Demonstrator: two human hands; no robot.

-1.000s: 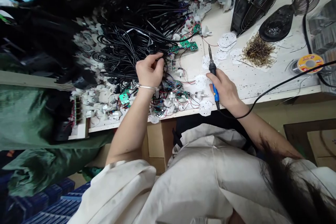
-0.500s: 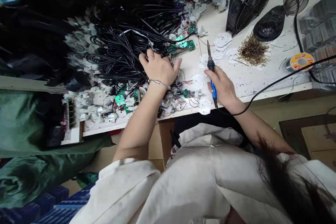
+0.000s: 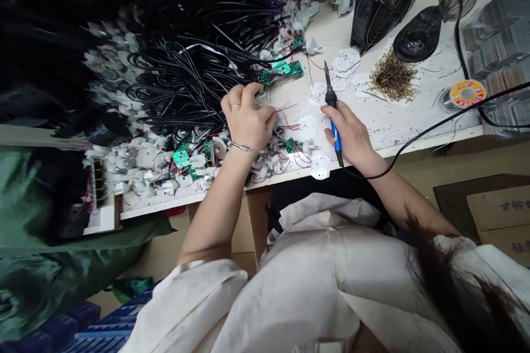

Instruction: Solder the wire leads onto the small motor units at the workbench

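Note:
My right hand (image 3: 351, 135) is closed around the blue handle of a soldering iron (image 3: 335, 127), its bare metal tip pointing up and away from me over the bench. White discs with small holes (image 3: 345, 60) lie beside the tip. At the edge of a heap of black cables (image 3: 178, 77), my left hand (image 3: 249, 121) has its fingers curled down, the thumb drawn toward the index finger. Thin wires show beside the thumb; what the fingertips grip is hidden. Green circuit boards (image 3: 290, 145) with red and black wires lie just right of this hand, and more boards (image 3: 281, 66) lie beyond it.
A black fan (image 3: 387, 3) stands at the back right. Near it are a black iron stand (image 3: 418, 33) with a coiled spring, a pile of brown solder crumbs (image 3: 391, 74) and a solder spool (image 3: 467, 92). The iron's cord (image 3: 430, 129) crosses the bench's right side.
My left fingers have curled inward and the thumb has come closer to the index finger. My right hand keeps holding the soldering iron. The whole view has shifted slightly.

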